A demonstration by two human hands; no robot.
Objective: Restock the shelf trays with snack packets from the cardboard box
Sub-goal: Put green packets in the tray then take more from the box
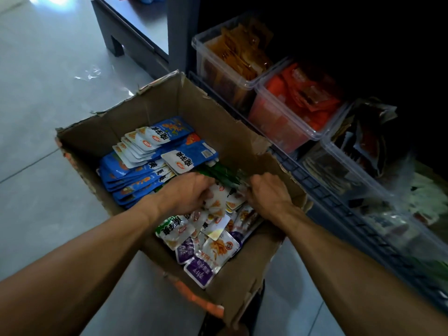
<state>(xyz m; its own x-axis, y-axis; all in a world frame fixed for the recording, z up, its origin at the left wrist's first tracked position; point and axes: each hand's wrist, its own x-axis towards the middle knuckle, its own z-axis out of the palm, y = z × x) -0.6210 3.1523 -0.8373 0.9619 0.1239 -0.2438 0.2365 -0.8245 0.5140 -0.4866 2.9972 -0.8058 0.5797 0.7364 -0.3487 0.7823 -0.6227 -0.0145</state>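
Observation:
An open cardboard box stands on the floor, full of snack packets. Blue packets lie stacked at its left, white and purple ones at the near end, green ones in the middle. Both my hands are inside the box. My left hand grips a bunch of white packets. My right hand is curled round the same bunch from the right side, by the green packets. The fingertips of both hands are hidden among the packets.
To the right is a dark shelf with clear plastic trays: one with orange-brown packets, one with red packets, others with dark and mixed packets. A grey bench stands at the back on the grey tiled floor.

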